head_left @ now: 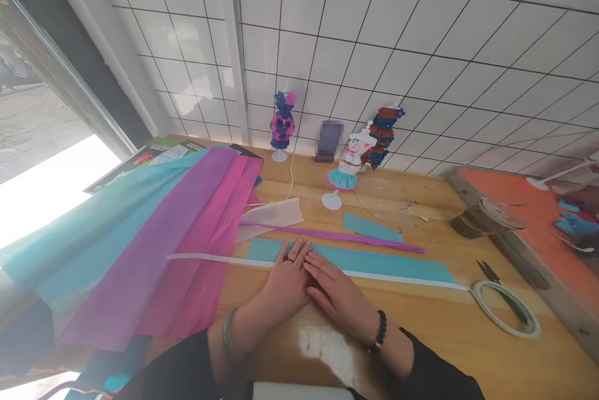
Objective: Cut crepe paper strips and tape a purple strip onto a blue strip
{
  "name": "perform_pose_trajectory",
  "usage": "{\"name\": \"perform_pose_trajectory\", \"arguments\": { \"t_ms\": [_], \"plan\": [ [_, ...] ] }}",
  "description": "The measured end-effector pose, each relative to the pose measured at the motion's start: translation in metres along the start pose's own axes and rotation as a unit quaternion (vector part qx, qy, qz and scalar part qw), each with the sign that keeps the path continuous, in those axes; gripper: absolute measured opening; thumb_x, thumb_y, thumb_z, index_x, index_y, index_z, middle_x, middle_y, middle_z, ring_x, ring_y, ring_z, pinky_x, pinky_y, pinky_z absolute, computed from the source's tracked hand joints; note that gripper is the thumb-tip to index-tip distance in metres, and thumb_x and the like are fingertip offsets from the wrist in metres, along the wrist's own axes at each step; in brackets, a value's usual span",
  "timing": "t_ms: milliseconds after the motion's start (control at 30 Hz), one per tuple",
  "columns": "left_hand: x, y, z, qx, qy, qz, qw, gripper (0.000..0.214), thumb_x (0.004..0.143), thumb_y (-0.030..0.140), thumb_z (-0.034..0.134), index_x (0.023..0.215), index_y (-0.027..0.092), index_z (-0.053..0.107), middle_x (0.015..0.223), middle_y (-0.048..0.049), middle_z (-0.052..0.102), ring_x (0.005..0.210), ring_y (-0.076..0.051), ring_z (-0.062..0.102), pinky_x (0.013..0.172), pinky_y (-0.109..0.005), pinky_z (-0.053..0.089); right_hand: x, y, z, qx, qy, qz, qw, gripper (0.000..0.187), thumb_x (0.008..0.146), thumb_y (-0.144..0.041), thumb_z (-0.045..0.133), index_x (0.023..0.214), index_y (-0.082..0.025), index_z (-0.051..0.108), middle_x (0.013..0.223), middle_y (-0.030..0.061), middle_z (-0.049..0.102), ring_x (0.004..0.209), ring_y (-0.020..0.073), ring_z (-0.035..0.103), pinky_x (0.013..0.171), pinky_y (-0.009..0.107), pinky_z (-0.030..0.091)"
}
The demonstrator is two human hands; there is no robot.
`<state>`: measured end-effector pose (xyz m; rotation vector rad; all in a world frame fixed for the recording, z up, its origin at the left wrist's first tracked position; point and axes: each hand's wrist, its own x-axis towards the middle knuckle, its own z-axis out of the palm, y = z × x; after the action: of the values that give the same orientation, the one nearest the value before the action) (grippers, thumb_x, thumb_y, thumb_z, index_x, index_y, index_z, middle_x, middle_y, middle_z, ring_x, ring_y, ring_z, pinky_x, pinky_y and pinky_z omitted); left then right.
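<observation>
A long teal strip point(393, 264) lies on the wooden table, with white tape point(416, 281) along its near edge. The tape runs from a roll of tape point(477, 300) at the right, past the strip's left end, onto the stacked sheets. My left hand point(289, 275) lies flat across the tape and strip, fingers stretched out. Beside it rests my right hand point(337, 291), its extended fingertips touching or overlapping the left hand's fingers. Neither hand grips anything. The part of the strip beneath the hands is hidden. Beyond it is a narrow purple strip point(346, 238).
Teal, purple and pink sheets point(187, 250) drape at the left. Small dressed mannequins point(282, 125) and a pixelated phone-like object point(329, 141) stand by the tiled wall. A teal offcut point(372, 227), small dark tweezers-like tool point(489, 271) and lidded cup point(484, 219) lie farther right.
</observation>
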<state>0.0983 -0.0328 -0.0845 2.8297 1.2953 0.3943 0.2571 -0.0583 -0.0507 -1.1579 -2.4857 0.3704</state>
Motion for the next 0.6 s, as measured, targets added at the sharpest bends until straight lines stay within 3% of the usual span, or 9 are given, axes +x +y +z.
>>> {"name": "perform_pose_trajectory", "arguments": {
  "t_ms": [133, 333, 600],
  "plan": [
    [0.001, -0.002, -0.003, 0.018, -0.003, 0.001, 1.000, 0.068, 0.082, 0.061, 0.028, 0.131, 0.014, 0.038, 0.139, -0.0108, 0.034, 0.131, -0.026, 0.020, 0.105, -0.044, 0.017, -0.029, 0.020, 0.007, -0.056, -0.012, 0.055, 0.997, 0.051, 0.089, -0.034, 0.038, 0.135, -0.016, 0.030, 0.138, 0.0110, 0.036, 0.129, 0.0196, 0.027, 0.105, 0.044, 0.030],
    [0.002, 0.001, -0.004, 0.028, 0.006, 0.000, 1.000, 0.071, 0.082, 0.063, 0.026, 0.131, 0.012, 0.037, 0.137, -0.0126, 0.036, 0.129, -0.026, 0.024, 0.105, -0.044, 0.019, -0.041, 0.044, -0.004, -0.116, -0.038, 0.139, 0.983, 0.055, 0.089, -0.042, 0.032, 0.136, -0.014, 0.029, 0.142, 0.0123, 0.028, 0.132, 0.0202, 0.019, 0.106, 0.045, 0.025],
    [0.003, 0.000, -0.003, 0.023, 0.007, 0.002, 1.000, 0.069, 0.083, 0.061, 0.027, 0.132, 0.013, 0.036, 0.137, -0.0129, 0.036, 0.129, -0.026, 0.026, 0.105, -0.044, 0.019, -0.059, 0.071, -0.018, -0.145, -0.034, 0.154, 0.977, 0.057, 0.089, -0.044, 0.031, 0.138, -0.017, 0.024, 0.144, 0.0110, 0.022, 0.133, 0.0194, 0.014, 0.106, 0.045, 0.023]
  ]
}}
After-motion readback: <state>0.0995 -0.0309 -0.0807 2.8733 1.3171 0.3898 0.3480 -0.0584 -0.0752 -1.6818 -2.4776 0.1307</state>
